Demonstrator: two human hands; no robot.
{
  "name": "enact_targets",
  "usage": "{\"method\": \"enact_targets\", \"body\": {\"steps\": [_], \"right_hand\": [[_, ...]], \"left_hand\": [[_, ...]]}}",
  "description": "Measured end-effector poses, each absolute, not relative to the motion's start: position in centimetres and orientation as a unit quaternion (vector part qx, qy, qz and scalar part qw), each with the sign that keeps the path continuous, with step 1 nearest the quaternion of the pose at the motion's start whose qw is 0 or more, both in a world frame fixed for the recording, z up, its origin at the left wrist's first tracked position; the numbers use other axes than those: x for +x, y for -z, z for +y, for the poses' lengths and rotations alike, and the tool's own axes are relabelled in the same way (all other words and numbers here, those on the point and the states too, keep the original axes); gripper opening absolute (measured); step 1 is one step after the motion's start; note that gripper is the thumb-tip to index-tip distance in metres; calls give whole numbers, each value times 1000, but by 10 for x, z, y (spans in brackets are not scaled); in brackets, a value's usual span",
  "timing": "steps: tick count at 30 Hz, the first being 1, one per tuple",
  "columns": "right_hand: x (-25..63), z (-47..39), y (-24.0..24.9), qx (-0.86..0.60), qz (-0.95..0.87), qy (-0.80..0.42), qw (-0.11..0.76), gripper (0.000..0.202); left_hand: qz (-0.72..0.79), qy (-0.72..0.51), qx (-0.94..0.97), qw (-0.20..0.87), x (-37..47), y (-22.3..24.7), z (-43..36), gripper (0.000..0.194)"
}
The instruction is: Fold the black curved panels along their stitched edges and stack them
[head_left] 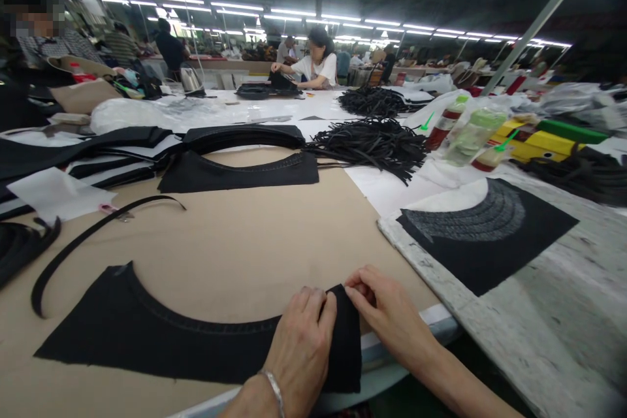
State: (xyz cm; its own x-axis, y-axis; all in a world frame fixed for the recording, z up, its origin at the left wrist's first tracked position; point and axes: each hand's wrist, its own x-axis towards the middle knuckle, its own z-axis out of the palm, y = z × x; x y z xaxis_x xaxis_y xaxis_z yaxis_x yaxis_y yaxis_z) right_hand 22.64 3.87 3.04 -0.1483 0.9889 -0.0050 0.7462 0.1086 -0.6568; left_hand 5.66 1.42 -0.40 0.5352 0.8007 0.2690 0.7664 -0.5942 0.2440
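Note:
A black curved fabric piece (206, 343) lies flat along the near edge of the table, its concave edge facing away from me and a stitched line running along it. My left hand (306, 339), with a silver bracelet at the wrist, presses on its right part with bent fingers held together. At the far right corner of the same piece, my right hand (379, 304) pinches with thumb and index finger. To the left curls a loose black strip (88, 241), apart from both hands. Whatever lies under my left fingers is hidden.
Stacked black curved pieces (240, 170) lie at the back of the beige tabletop (274, 228). Behind right is a heap of black strips (367, 144), near bottles (445, 123). On a grey board (548, 313) rests another black piece (484, 248). A person (318, 65) sits opposite.

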Motion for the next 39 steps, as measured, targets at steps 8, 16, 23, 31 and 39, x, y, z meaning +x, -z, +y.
{"method": "enact_targets", "body": {"steps": [8,16,23,31,39], "right_hand": [[212,46,-27,-655,-713,-191,164,13],[210,46,-20,-667,-693,-204,184,15],[213,44,-18,-662,-691,-214,199,16],[214,46,-17,-662,-688,-220,197,15],[218,46,-18,-661,-679,-241,209,16]], "left_hand": [[435,-185,881,-6,56,6,12,48],[427,-200,881,-46,57,10,10,48],[419,-195,885,-48,53,14,7,48],[419,-192,887,-24,53,18,9,51],[453,-183,872,-10,56,17,7,56]]}}
